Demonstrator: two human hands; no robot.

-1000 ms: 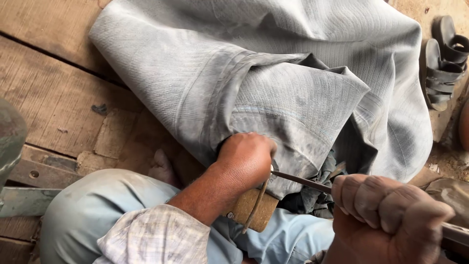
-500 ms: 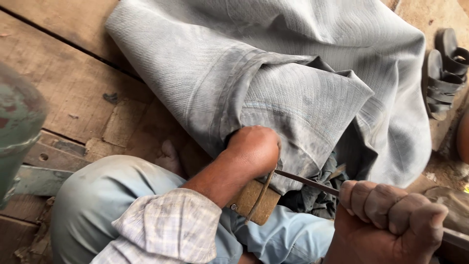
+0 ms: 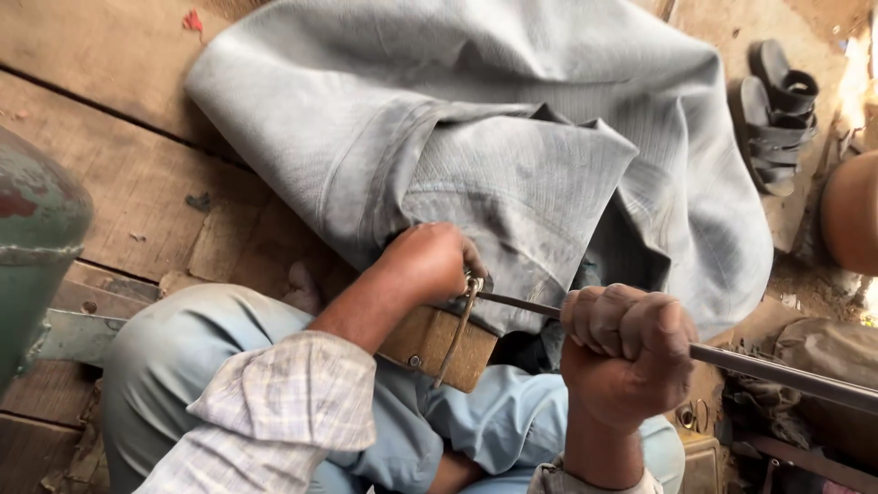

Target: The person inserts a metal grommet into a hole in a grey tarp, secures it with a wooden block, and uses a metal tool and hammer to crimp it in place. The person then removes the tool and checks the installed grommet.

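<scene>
A long metal rod (image 3: 732,361) is gripped in the closed right hand (image 3: 626,352), its tip reaching a wire loop (image 3: 462,316) at the edge of a large grey rubber sheet (image 3: 512,137). The sheet's edge is pinched by the closed left hand (image 3: 430,261) over a wooden block (image 3: 439,343) resting on the lap. 2 sandals (image 3: 777,114) are seen well apart on the wooden floor (image 3: 101,165).

Crumpled grey cloth (image 3: 512,137), slanting metal rod (image 3: 777,370)

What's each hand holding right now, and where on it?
Right hand is fisted around the long metal rod partway along its shaft. Left hand presses the grey fabric edge against the wooden block.
</scene>
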